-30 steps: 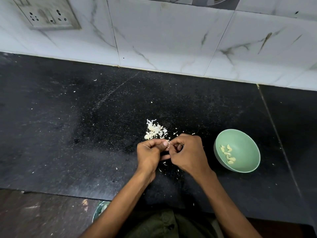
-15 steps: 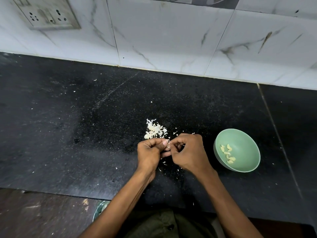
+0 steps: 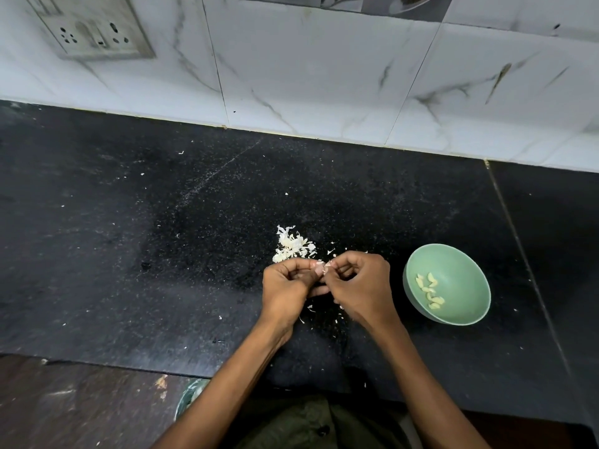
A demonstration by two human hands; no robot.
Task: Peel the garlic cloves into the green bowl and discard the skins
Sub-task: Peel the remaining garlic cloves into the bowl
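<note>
Both hands, left hand [image 3: 287, 288] and right hand [image 3: 359, 286], pinch one small garlic clove [image 3: 321, 268] between curled fingers. Peeled cloves [image 3: 430, 290] lie in the green bowl [image 3: 466, 277]. The skins [image 3: 293, 244] sit on the black tabletop [image 3: 129, 238].

Dim, cool light falls evenly. The wall tiles [image 3: 324, 76] show brightest, and the black surface [image 3: 129, 254] stays dark. Straight lines bow at the edges.

- The black counter [image 3: 129, 254] lies open to the left of the hands, out to the wall tiles [image 3: 324, 76].
- The skin pile [image 3: 293, 246] sits just beyond the left hand [image 3: 287, 288].
- The green bowl [image 3: 466, 270] stands near the right hand [image 3: 359, 286], with bare counter between them.
- Bare counter runs behind the bowl.
</note>
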